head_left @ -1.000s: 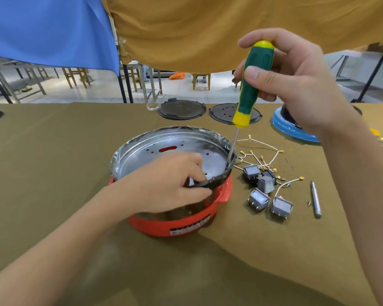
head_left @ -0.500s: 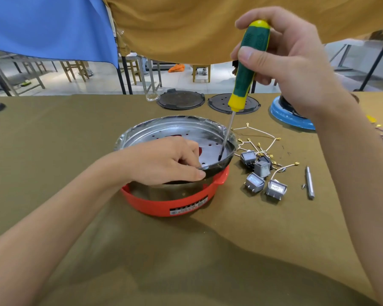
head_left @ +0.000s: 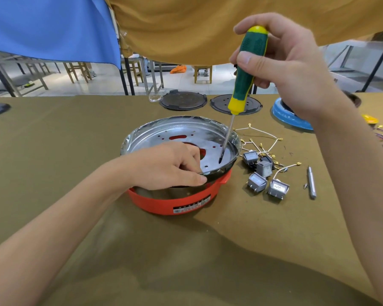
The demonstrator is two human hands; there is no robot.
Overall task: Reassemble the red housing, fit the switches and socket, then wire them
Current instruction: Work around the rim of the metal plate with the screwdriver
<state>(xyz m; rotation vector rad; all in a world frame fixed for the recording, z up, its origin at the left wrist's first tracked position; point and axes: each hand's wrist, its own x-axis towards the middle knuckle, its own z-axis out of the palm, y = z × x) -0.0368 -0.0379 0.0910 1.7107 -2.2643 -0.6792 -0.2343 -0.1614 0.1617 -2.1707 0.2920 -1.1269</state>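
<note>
Red housing (head_left: 170,202) mid-table, metal pan (head_left: 179,138) seated; left hand (head_left: 168,166) pinches pan rim, right hand (head_left: 292,69) grips screwdriver (head_left: 248,69), tip in pan. Switches (head_left: 263,175), wires (head_left: 263,138) loose alongside, unfitted.

Left hand (head_left: 166,165) low, fingers curled in a pinch; right hand (head_left: 290,69) raised, fingers and thumb wrapped closed.
</note>
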